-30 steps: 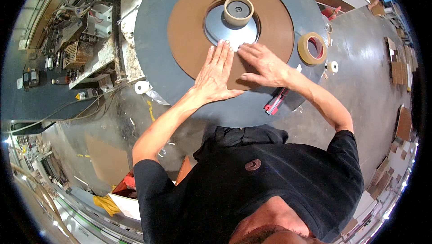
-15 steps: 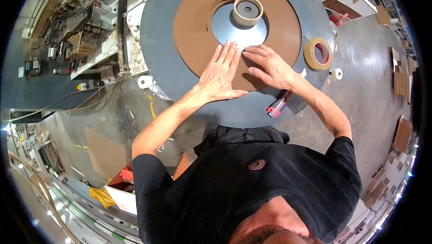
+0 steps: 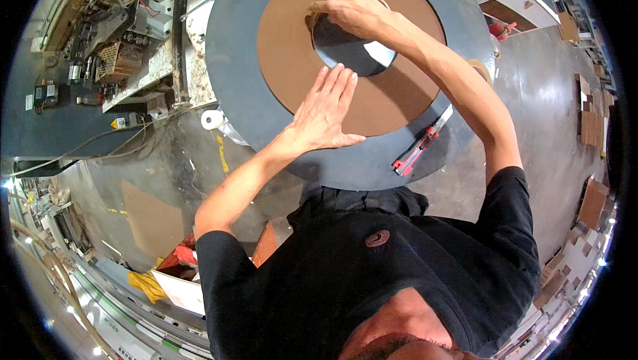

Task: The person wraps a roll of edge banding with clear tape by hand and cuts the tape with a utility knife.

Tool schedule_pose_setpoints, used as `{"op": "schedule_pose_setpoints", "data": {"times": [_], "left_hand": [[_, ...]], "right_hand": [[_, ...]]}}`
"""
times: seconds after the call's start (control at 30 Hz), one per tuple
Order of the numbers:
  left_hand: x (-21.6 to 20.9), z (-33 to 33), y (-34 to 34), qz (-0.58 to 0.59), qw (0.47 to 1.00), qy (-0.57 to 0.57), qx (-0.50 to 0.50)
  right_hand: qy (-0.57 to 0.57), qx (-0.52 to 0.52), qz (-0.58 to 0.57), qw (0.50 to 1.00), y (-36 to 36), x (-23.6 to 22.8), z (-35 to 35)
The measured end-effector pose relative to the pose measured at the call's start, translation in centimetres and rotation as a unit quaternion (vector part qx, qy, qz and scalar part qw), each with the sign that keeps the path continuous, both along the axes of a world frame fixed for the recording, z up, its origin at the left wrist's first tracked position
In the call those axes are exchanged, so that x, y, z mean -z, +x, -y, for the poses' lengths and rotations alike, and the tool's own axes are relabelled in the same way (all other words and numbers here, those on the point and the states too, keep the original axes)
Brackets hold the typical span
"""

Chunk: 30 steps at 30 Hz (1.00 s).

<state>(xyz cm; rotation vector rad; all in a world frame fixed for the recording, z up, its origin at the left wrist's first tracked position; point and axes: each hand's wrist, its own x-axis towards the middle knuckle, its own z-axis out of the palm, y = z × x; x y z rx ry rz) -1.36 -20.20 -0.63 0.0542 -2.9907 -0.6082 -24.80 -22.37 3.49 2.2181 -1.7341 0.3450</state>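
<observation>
A large flat coil of brown strip (image 3: 286, 61) lies on a round grey disc (image 3: 232, 48). My left hand (image 3: 325, 111) rests palm down on the coil's near part, its fingers stretched out. Across the coil reaches my right hand (image 3: 349, 6), its fingers bent at the far inner edge, where a bit of strip stands loose beside the thumb. What those fingers pinch is hidden. Under the right wrist, only a rim of the cream tape roll (image 3: 383, 2) shows. A red utility knife (image 3: 417, 151), blade out, lies on the disc at the near right.
My right forearm mostly covers a yellowish tape roll (image 3: 481, 68) at the disc's right edge. A small white roll (image 3: 212, 119) is at the left edge. Further left stand a cluttered machine bench (image 3: 133, 74) and loose cables. A box with red contents (image 3: 181, 287) sits lower left.
My right hand has moved from the coil's near inner edge to its far inner edge, now covering most of the cream tape roll. My left hand has stayed flat in place.
</observation>
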Motion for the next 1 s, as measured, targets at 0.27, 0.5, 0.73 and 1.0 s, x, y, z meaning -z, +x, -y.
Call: {"op": "schedule_pose_setpoints", "data": {"times": [0.27, 0.5, 0.73, 1.0], "left_hand": [[-0.1, 0.2, 0.0, -0.019, 1.000, -0.008, 0.003], [-0.1, 0.2, 0.0, -0.016, 1.000, -0.005, 0.010], [0.1, -0.1, 0.1, 0.002, 1.000, -0.013, -0.006], [-0.2, -0.2, -0.1, -0.011, 1.000, -0.004, -0.009]], "right_hand": [[0.114, -0.148, 0.025, 0.982, -0.5, 1.5, 0.1], [0.169, -0.071, 0.045, 0.982, 0.3, 4.8, 1.0], [0.027, -0.002, 0.254, 0.967, 3.8, 1.6, -6.9], [0.043, 0.066, 0.202, 0.976, 0.9, 2.1, -15.0]]}}
